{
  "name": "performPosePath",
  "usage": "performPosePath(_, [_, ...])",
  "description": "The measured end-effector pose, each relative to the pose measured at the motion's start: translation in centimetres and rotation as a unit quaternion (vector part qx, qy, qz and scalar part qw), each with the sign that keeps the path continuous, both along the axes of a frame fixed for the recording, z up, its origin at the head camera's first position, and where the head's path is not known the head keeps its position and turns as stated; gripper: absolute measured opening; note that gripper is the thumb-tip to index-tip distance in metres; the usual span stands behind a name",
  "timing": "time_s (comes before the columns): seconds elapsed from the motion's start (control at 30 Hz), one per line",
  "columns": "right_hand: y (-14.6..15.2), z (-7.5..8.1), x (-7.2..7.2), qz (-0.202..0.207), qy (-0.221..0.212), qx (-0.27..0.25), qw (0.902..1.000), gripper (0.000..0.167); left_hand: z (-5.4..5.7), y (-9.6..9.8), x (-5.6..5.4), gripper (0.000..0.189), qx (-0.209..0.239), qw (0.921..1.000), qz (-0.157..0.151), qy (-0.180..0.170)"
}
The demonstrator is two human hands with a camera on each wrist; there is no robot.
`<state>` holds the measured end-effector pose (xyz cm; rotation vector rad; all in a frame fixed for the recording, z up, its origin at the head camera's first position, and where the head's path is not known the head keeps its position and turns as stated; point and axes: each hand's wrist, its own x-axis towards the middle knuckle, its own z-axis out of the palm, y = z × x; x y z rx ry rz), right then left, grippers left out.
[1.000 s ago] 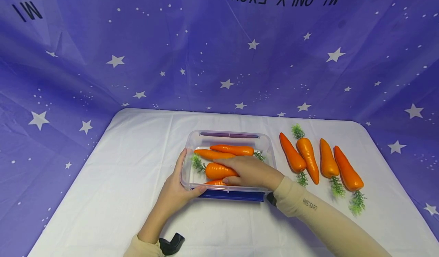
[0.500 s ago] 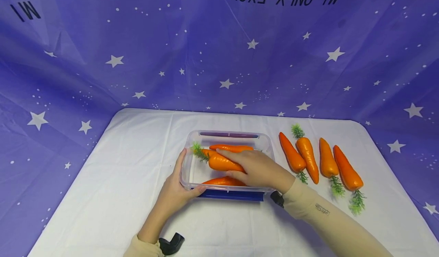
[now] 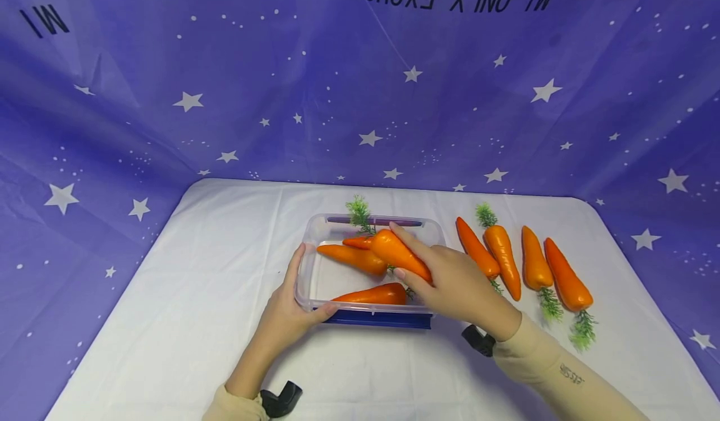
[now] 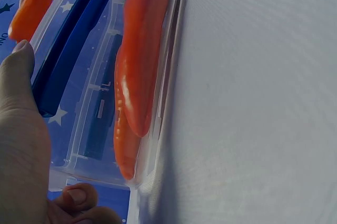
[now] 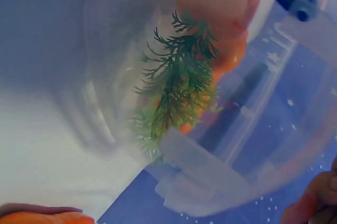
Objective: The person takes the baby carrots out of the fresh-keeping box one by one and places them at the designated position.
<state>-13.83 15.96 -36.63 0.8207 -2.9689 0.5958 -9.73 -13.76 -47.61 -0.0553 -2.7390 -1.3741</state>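
Observation:
My left hand (image 3: 287, 315) grips the near left corner of a clear plastic container (image 3: 337, 283), thumb over the front rim above its blue latch (image 3: 371, 318). My right hand (image 3: 458, 283) pinches an orange toy carrot (image 3: 398, 253) at the container's right side, its green top tilted up past the far rim. Inside lie an orange carrot (image 3: 351, 258), a partly covered redder one (image 3: 357, 242) behind it, and another carrot (image 3: 375, 294) along the front wall. The left wrist view shows carrots (image 4: 139, 61) through the clear wall. Leafy green fronds (image 5: 179, 77) fill the right wrist view's middle.
On the white tablecloth (image 3: 169, 327), right of the container, several more toy carrots (image 3: 568, 277) lie in a loose row. A blue star-printed cloth (image 3: 281, 84) rises behind and at both sides. Black wrist mounts (image 3: 282, 399) hang below the wrists.
My right hand has lifted its carrot from the container floor and drawn it right, turning the leafy top from left to upward. My left hand has kept its grip on the container.

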Motion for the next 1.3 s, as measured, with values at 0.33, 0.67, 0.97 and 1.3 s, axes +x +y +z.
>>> performPosePath(0.33, [2.9,0.1,2.2,-0.082,0.011,-0.039,0.9958,0.072,0.1,0.0,-0.1,0.116,0.0,1.0,0.0,0.005])
performPosePath(0.67, [4.8,-1.2,4.2,-0.166,0.024,-0.044,0.9848,0.073,0.0,0.1,-0.2,0.117,0.005,1.0,-0.001,0.001])
performPosePath(0.97, [6.9,-2.0,5.9,-0.236,-0.034,-0.025,0.9709,0.077,0.1,0.0,-0.1,0.117,0.0,1.0,0.001,-0.003])
performPosePath(1.3, [8.4,-4.8,7.6,-0.263,-0.085,0.01,0.9609,0.078,-0.1,0.0,0.0,0.117,0.002,1.0,0.001,0.002])
